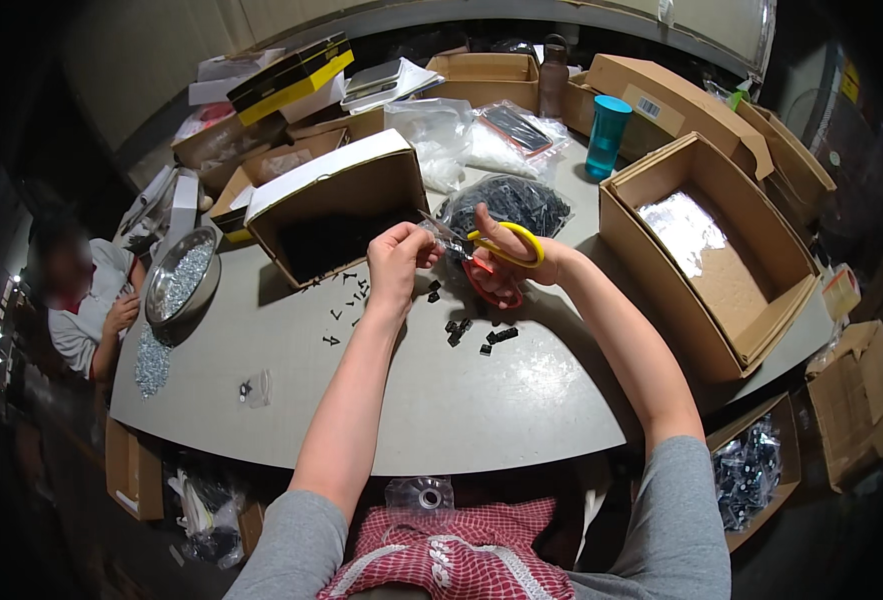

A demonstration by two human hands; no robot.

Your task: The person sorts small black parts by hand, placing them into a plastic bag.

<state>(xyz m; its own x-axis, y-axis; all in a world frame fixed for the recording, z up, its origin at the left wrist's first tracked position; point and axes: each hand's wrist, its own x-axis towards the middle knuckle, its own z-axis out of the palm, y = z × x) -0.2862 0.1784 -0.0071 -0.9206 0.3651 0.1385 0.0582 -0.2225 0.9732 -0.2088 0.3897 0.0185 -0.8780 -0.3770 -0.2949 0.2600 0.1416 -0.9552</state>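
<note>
Above the middle of the table, my right hand (511, 258) grips scissors (531, 244) with one yellow and one red handle. Their blades point left toward my left hand (399, 262), whose fingertips are pinched together on something too small to make out. A shiny clear patch, perhaps plastic, shows between the hands. Just beyond them lies a clear bag full of black pieces (511, 203). Several small black blocks (456, 332) are scattered on the table below my hands. Thin black parts (351, 293) lie left of my left wrist, before a tilted white-topped box (336, 175) with dark contents.
A metal bowl (201, 280) of small shiny parts tips at the left, with a pile (153, 365) spilled below. A person (101, 300) sits there. A small clear bag (258, 388) lies near the front edge. A teal cup (609, 140) and an open cardboard box (651, 270) stand right.
</note>
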